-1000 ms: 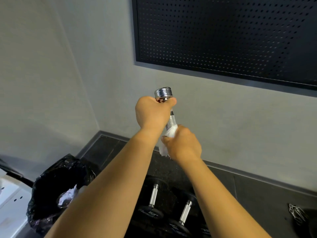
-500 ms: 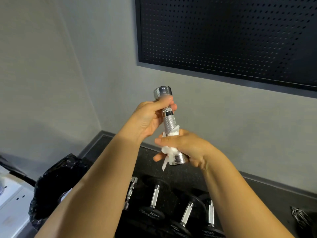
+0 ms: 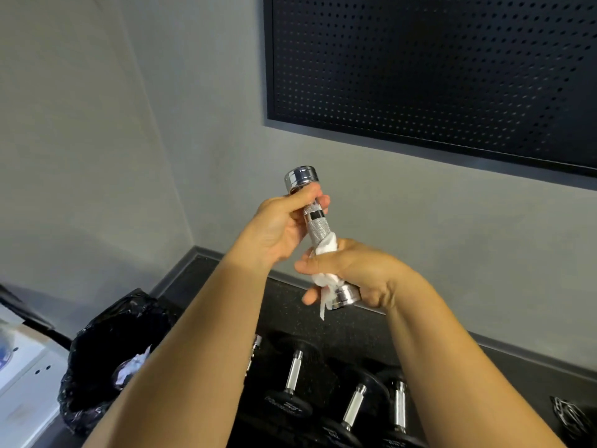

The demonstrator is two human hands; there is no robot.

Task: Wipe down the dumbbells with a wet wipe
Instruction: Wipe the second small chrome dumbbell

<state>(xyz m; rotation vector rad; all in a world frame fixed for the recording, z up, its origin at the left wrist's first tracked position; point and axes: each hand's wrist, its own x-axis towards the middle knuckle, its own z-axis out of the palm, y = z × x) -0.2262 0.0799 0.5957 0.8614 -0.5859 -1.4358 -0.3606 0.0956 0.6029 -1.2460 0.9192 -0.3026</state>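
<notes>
I hold a small chrome dumbbell (image 3: 318,223) upright in the air in front of the grey wall. My left hand (image 3: 281,229) grips its handle just under the upper head. My right hand (image 3: 353,270) is wrapped round the lower part of the handle with a white wet wipe (image 3: 326,250) bunched between palm and metal; a strip of the wipe hangs down beside the lower chrome head (image 3: 347,295). On the dark floor below lie several black dumbbells (image 3: 292,381) with silver handles.
A bin lined with a black bag (image 3: 106,357) stands at the lower left with crumpled white wipes inside. A white box (image 3: 22,373) lies at the left edge. A dark perforated panel (image 3: 429,76) hangs on the wall. A black metal object (image 3: 568,412) sits at the lower right.
My left hand has turned from a closed fist to a sideways grip under the upper head. My right hand with the wipe has slid down the handle to the lower head.
</notes>
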